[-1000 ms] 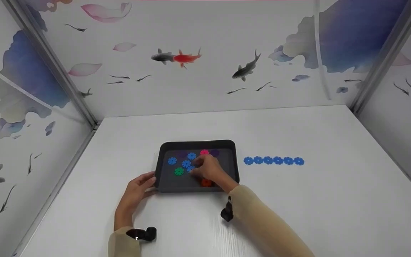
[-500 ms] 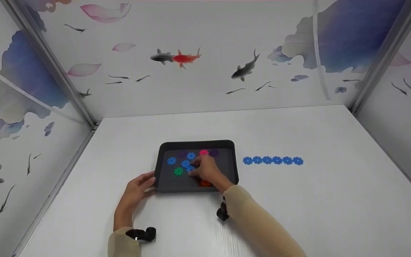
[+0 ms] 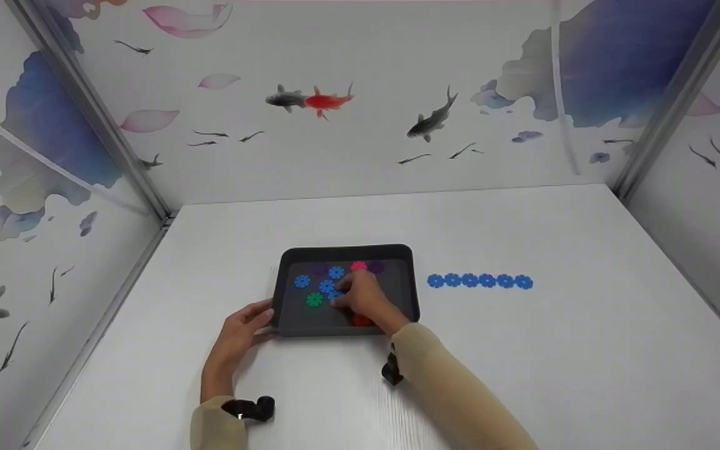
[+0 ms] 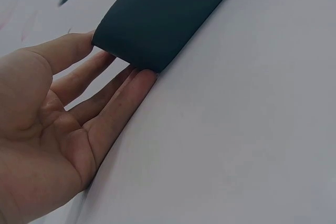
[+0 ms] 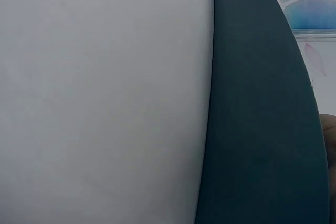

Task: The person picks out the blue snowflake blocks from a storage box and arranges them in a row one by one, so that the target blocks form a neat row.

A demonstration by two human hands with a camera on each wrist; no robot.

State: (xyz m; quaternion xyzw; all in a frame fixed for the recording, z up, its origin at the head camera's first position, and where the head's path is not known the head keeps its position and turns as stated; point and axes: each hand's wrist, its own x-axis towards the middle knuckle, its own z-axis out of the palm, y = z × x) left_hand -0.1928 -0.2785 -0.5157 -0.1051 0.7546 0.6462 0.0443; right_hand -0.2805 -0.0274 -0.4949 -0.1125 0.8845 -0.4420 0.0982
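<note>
Colourful notched plastic discs lie in a dark grey tray [image 3: 310, 328]. My right hand [image 3: 366, 295] reaches over the tray's front wall, thumb and forefinger curled at the edges of a blue disc [image 3: 333, 295], which they pinch; the hand partly covers it. Beside it lie another blue disc [image 3: 326, 286] and a green disc [image 3: 314, 300]. At the tray's left front corner, my left hand [image 3: 238, 331] touches the wall. The left wrist view shows the fairly straight fingers [image 4: 118, 98] against the tray corner [image 4: 152, 24]. In the right wrist view the tray wall hides most of the right hand.
A row of several blue discs [image 3: 488, 281] lies flat on the white table [image 3: 554, 350], right of the tray. Pink [image 3: 358, 266], purple [image 3: 376, 267] and orange discs [image 3: 362, 320] are also in the tray. Printed panels enclose the table behind and at both sides.
The right forearm has swung slightly left, while the fingers stay at the same blue disc. The left hand, tray and row of discs have not visibly moved.
</note>
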